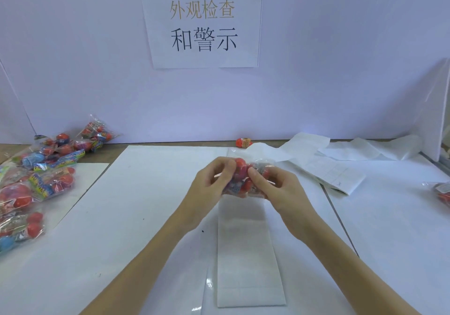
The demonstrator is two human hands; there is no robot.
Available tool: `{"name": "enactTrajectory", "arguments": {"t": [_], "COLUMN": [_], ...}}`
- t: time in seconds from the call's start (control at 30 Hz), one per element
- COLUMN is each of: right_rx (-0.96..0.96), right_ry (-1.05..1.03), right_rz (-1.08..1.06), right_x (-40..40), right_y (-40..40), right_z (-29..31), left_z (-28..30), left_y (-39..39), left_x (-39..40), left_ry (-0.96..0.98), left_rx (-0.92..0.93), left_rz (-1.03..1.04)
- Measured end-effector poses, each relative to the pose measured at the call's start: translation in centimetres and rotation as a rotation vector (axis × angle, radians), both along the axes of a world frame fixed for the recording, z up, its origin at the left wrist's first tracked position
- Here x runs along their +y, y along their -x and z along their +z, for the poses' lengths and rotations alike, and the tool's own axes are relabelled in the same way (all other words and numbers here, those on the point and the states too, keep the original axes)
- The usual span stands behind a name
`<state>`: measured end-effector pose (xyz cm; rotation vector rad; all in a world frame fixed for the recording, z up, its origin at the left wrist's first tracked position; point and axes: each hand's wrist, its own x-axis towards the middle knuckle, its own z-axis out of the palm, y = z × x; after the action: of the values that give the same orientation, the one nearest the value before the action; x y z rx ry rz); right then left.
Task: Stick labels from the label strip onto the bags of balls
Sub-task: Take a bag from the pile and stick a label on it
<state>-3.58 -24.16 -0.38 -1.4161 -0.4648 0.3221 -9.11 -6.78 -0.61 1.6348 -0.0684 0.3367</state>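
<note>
Fingers [225, 168] of both hands clasping bag of balls [246, 181] over white-papered table [146, 193].

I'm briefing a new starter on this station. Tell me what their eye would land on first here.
First, the two bare hands at the centre: the left hand and right hand both grip a clear plastic bag of red and blue balls above a white paper label strip. Next, the white paper sign with large Chinese characters on the back wall. Then the colourful heap of similar ball bags at the left edge of the table.
</note>
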Motion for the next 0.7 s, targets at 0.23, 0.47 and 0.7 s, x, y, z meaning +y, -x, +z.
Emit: {"name": "enactTrajectory", "arguments": {"t": [0.23,0.47,0.7], "right_rx": [-0.055,-0.084,-0.028], "right_ry": [0.101,0.135,0.073], "right_rz": [-0.032,-0.118,-0.062], "right_x": [0.0,0.1,0.1], "right_y": [-0.1,0.0,0.2], "right_z": [0.3,-0.1,0.2], "left_z": [-0.1,-0.4,-0.3], "left_y": [-0.3,0.0,-0.4], "left_x": [0.5,0.9,0.4], "left_ry": [-0.156,-0.183,-0.2], "left_rx": [0.026,0.018,-0.008], "left_rz": [0.262,0.237,0.403]}}
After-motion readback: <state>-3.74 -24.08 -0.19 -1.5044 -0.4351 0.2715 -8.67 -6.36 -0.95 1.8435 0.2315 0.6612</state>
